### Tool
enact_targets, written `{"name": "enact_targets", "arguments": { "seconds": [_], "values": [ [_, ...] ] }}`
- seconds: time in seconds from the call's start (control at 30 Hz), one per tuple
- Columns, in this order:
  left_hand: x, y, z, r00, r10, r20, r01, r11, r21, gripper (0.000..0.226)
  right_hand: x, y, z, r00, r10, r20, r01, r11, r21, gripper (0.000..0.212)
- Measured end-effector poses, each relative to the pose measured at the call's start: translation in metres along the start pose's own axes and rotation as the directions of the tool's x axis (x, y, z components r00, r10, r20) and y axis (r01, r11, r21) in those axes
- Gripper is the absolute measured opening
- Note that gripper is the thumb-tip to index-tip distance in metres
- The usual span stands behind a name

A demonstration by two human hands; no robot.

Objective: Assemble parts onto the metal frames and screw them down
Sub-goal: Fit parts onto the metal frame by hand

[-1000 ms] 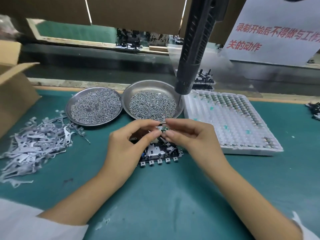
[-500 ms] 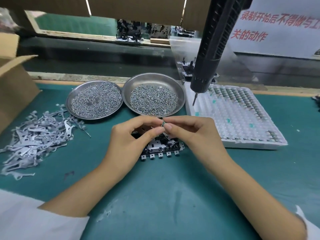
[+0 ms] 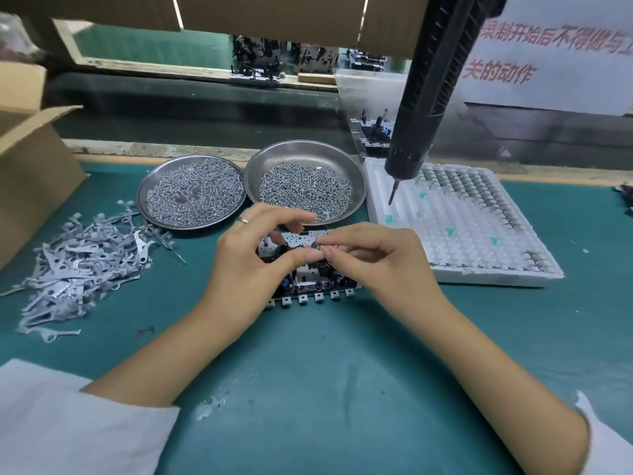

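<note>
My two bare hands meet over a metal frame (image 3: 310,269) that lies flat on the green tabletop (image 3: 308,389), just near of two round steel dishes. My right hand (image 3: 373,258) pinches a tiny dark part (image 3: 318,247) between thumb and forefinger, right at the fingertips, just above the middle of the frame. My left hand (image 3: 250,262) curls in from the left; its thumb tip touches the same part, and its forefinger arches over the frame's far edge. A thin ring sits on one left finger.

The frame is a pale, perforated metal plate with black fittings on it and a row of small square tabs along its near edge. My hands hide much of it.

The left dish (image 3: 191,193) and the right dish (image 3: 305,181) are shallow, shiny and filled with small silvery screws. A loose heap of flat grey stamped metal pieces (image 3: 75,262) spreads across the tabletop to the left. To the right lies a white plastic tray (image 3: 462,228) with a grid of small pockets, some along its far edge holding parts. A black ribbed electric screwdriver (image 3: 431,90) hangs above the tray, its thin bit pointing down. A brown cardboard box (image 3: 30,176) stands at the far left.
</note>
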State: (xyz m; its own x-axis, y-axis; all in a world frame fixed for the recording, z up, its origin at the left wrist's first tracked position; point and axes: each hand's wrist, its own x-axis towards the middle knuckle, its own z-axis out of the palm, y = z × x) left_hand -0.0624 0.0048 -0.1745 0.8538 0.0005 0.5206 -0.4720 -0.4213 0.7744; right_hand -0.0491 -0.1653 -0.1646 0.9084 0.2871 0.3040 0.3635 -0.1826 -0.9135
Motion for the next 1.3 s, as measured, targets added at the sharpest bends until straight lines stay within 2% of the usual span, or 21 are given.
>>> {"name": "enact_targets", "arguments": {
  "seconds": [0.07,0.17,0.27,0.37,0.47,0.63,0.8,0.93,1.03,1.1,1.3],
  "values": [
    [-0.001,0.000,-0.004,0.999,0.022,0.031,-0.023,0.999,0.032,0.035,-0.002,0.001,0.002,0.998,-0.057,-0.004,0.057,0.996,-0.063,0.018],
    [-0.007,0.000,-0.009,0.997,-0.023,0.067,0.020,0.999,0.050,0.036,-0.005,0.004,0.005,0.992,-0.123,0.009,0.123,0.978,-0.169,0.014],
    [-0.013,-0.003,-0.014,0.991,-0.062,0.117,0.058,0.998,0.039,0.034,-0.005,0.010,0.007,0.972,-0.232,0.029,0.228,0.913,-0.338,0.013],
    [-0.015,-0.005,-0.020,0.989,-0.113,0.092,0.111,0.994,0.021,0.023,-0.004,0.018,0.009,0.936,-0.333,0.113,0.347,0.820,-0.456,0.012],
    [-0.015,-0.006,-0.021,0.982,-0.184,0.034,0.185,0.983,-0.008,0.020,-0.004,0.023,0.011,0.907,-0.382,0.175,0.416,0.761,-0.497,0.009],
    [-0.016,-0.005,-0.018,0.975,-0.218,0.041,0.220,0.975,-0.022,0.020,-0.004,0.025,0.011,0.901,-0.389,0.195,0.432,0.750,-0.501,0.008],
    [-0.019,-0.003,-0.017,0.986,-0.154,0.071,0.150,0.987,0.060,0.014,-0.004,0.022,0.011,0.894,-0.391,0.219,0.446,0.730,-0.518,0.009],
    [-0.023,0.001,-0.016,0.975,-0.060,0.216,0.010,0.974,0.227,0.032,-0.005,0.018,0.007,0.906,-0.334,0.259,0.422,0.757,-0.499,0.013],
    [-0.025,0.001,-0.016,0.964,-0.043,0.263,-0.048,0.943,0.330,0.046,-0.005,0.015,0.005,0.928,-0.272,0.254,0.364,0.809,-0.462,0.015],
    [-0.025,0.001,-0.016,0.965,-0.041,0.259,-0.052,0.938,0.343,0.051,-0.005,0.013,0.005,0.942,-0.243,0.232,0.323,0.844,-0.429,0.017],
    [-0.024,-0.001,-0.013,0.976,-0.025,0.217,-0.044,0.951,0.307,0.045,-0.005,0.012,0.005,0.940,-0.249,0.232,0.327,0.846,-0.421,0.016]
  ]
}}
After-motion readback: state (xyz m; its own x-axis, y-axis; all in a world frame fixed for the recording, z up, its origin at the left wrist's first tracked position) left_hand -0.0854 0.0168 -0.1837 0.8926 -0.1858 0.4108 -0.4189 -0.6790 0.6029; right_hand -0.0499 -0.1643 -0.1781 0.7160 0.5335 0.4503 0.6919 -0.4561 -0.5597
